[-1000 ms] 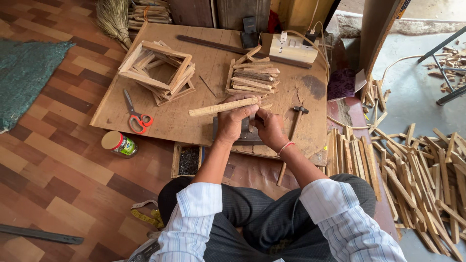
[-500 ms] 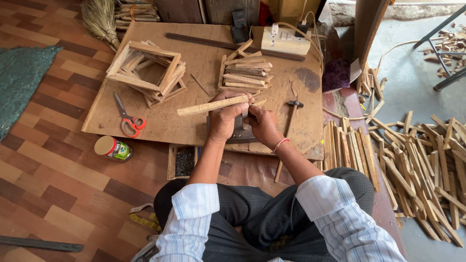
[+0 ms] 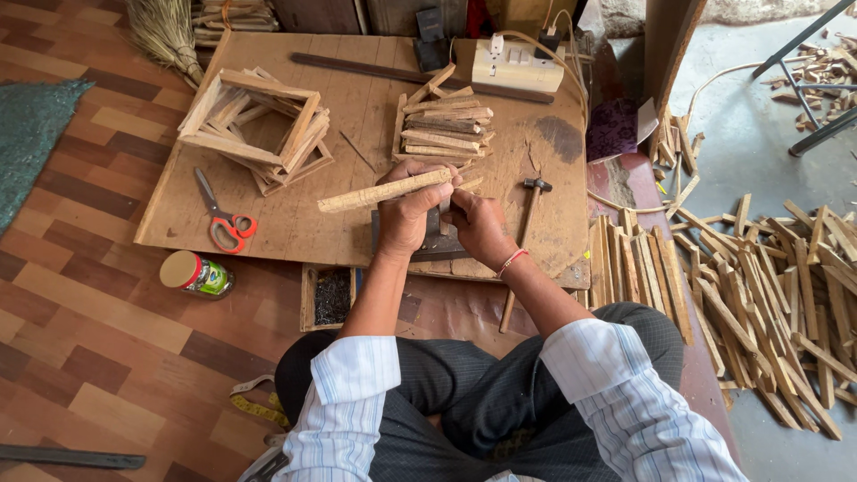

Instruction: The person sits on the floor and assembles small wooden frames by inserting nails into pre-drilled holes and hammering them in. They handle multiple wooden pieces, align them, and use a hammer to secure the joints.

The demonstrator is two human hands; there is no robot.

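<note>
I sit cross-legged at a low wooden board (image 3: 295,228). My left hand (image 3: 409,212) grips a rough wooden strip (image 3: 379,191) that juts out to the left, level over the board. My right hand (image 3: 476,225) pinches the strip's right end together with a short wood piece, touching the left hand. Both hands hover over a dark metal block (image 3: 436,245) near the board's front edge. A hammer (image 3: 527,219) lies just right of my right hand, its handle reaching past the board edge.
Red-handled scissors (image 3: 223,219) lie at front left. Stacked square wooden frames (image 3: 254,125) stand at back left, a pile of cut strips (image 3: 442,125) behind my hands, a power strip (image 3: 520,64) at the back. A small box of nails (image 3: 332,296), a glue jar (image 3: 195,273) and loose sticks (image 3: 768,286) lie on the floor.
The hands stay together on the strip over the metal block. The camera view has shifted a little, and the strip's left end now tilts slightly lower.
</note>
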